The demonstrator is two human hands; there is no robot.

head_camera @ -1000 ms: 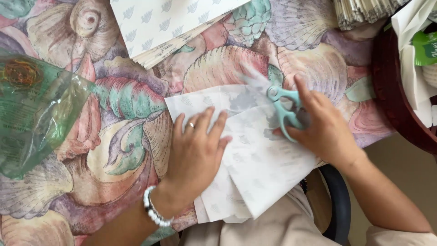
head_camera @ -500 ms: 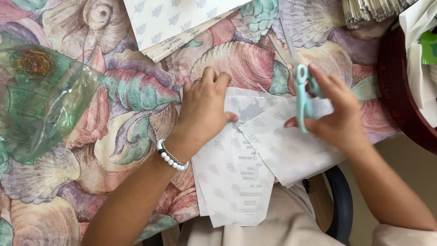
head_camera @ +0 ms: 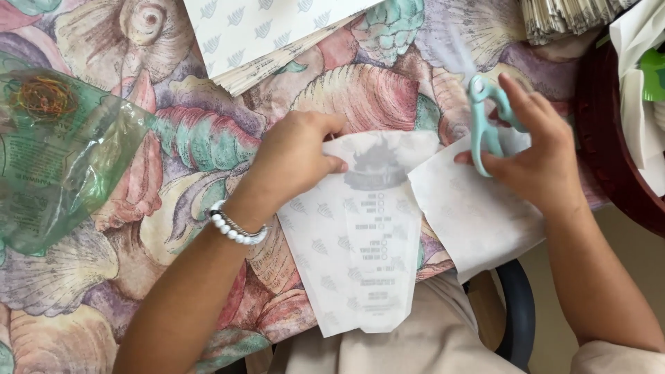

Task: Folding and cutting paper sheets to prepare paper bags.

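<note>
So the left hand (head_camera: pixel 294 156), with a white bead bracelet (head_camera: pixel 235 227) on the wrist, was curled shut on the top corner of a white printed paper sheet (head_camera: pixel 360 235) cut to a tapered shape, which lay on the shell-patterned tablecloth (head_camera: pixel 194 145) and hung off its near edge over the person's lap. Fingers folded under, thumb pressing on the paper's upper edge.

The right hand (head_camera: pixel 537 156) was just right of that sheet, gripping a pair of pale teal-handled scissors (head_camera: pixel 485 121) with fingers through the loops. The blades pointed away from the person and were blurred, so I couldn't tell how far apart they were. Under that hand lay a second white paper piece (head_camera: pixel 471 215), touching the first sheet's right edge.

Beyond the first sheet, at the table's far side, sat a stack of white leaf-patterned paper (head_camera: pixel 263 31). Well left of it was a crumpled green clear plastic bag (head_camera: pixel 62 159). Far right of it, a dark red round tray (head_camera: pixel 616 159)
</note>
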